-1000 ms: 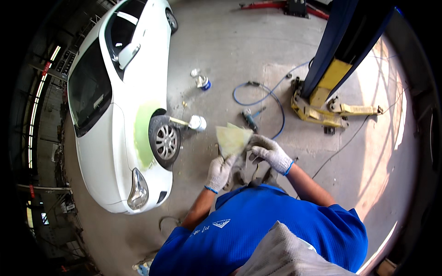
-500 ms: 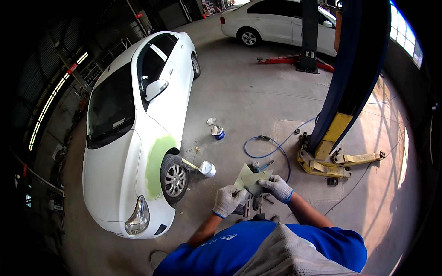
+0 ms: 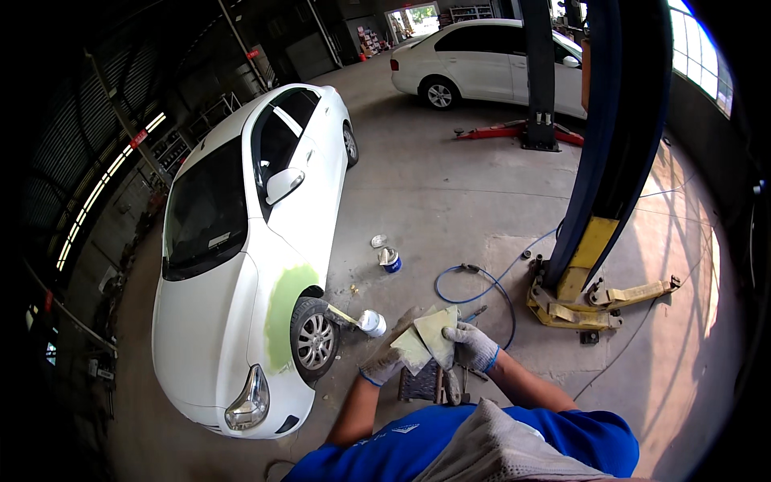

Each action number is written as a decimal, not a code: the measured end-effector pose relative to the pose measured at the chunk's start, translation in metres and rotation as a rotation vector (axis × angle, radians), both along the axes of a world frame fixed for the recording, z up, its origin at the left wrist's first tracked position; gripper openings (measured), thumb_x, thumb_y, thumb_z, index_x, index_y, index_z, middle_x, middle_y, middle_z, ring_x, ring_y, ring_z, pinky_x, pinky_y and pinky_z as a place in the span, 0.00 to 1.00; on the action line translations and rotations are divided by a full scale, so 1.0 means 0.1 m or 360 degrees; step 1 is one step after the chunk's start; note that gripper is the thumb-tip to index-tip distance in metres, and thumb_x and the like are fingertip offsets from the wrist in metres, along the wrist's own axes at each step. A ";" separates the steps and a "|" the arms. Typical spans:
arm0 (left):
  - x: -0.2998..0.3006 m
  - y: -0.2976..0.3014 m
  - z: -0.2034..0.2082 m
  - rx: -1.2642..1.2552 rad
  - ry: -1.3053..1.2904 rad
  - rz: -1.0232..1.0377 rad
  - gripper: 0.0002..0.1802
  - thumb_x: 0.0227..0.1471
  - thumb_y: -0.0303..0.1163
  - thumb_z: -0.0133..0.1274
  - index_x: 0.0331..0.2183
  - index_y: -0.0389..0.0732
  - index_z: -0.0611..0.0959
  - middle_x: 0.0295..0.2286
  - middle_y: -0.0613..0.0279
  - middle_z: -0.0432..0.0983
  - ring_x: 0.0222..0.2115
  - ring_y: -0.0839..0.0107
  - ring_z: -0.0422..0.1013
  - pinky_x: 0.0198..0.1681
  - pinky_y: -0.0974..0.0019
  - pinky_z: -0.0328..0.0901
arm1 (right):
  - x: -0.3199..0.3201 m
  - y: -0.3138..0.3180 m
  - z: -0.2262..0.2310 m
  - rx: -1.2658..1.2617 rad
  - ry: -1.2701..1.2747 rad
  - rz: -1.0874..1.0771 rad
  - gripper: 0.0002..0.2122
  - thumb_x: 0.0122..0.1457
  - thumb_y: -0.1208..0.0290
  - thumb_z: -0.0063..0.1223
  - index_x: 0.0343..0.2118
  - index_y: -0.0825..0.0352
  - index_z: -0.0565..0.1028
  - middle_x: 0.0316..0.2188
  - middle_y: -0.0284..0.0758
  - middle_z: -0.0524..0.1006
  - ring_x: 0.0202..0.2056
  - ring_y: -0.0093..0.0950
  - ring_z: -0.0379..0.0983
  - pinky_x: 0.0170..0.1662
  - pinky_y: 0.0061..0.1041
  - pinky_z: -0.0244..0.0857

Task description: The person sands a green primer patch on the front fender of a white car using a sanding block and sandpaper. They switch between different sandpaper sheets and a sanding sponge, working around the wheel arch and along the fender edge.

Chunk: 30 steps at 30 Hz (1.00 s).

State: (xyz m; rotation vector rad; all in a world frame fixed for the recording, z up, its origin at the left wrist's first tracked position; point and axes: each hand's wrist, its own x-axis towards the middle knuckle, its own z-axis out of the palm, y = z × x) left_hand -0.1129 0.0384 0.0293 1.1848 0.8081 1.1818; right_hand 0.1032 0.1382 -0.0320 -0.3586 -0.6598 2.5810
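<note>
In front of my chest, both hands wear pale knitted work gloves with blue cuffs. My left hand (image 3: 384,363) is closed on a thin, flat, pale yellow-green putty spreader (image 3: 412,353). A second putty spreader (image 3: 438,329) of similar colour is pinched in my right hand (image 3: 474,347), its edge overlapping the first one. To the left stands a white car (image 3: 205,321) with a patch of green filler (image 3: 287,313) on the fender above its front wheel (image 3: 314,338).
A white tub (image 3: 372,323) stands beside the front wheel. Farther off are a blue tub (image 3: 391,262) and a lid (image 3: 379,241). A blue hose (image 3: 440,291) coils near a lift post (image 3: 608,161) with yellow arms (image 3: 636,292). Another white car (image 3: 482,68) is parked behind.
The spreaders have turned in my hands, and both hands have come slightly lower. The car and floor items sit a little lower and farther right in view.
</note>
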 end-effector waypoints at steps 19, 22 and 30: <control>0.00 0.46 0.22 0.0034 -0.0627 -0.0018 0.75 0.35 0.68 0.68 0.70 0.45 0.43 0.66 0.50 0.53 0.63 0.56 0.59 0.64 0.56 0.59 | 0.18 0.14 0.38 0.0810 -0.0663 -0.0411 0.14 0.66 0.68 0.54 0.51 0.69 0.75 0.42 0.35 0.80 0.42 0.22 0.77 0.45 0.26 0.73; 0.09 0.40 0.02 -0.0127 -0.0307 -0.0049 0.77 0.32 0.65 0.71 0.70 0.47 0.41 0.65 0.53 0.55 0.63 0.57 0.58 0.65 0.56 0.58 | 0.07 -0.08 0.60 0.1291 -0.0695 -0.0741 0.12 0.65 0.70 0.54 0.48 0.70 0.77 0.38 0.33 0.81 0.37 0.20 0.75 0.41 0.24 0.71; 0.35 0.32 -0.29 -0.0148 -0.0499 0.0070 0.69 0.42 0.58 0.69 0.70 0.51 0.42 0.61 0.57 0.60 0.60 0.62 0.61 0.63 0.57 0.60 | -0.02 0.09 0.55 0.1740 -0.0854 -0.0713 0.12 0.60 0.75 0.50 0.45 0.72 0.77 0.30 0.42 0.81 0.32 0.25 0.76 0.38 0.30 0.71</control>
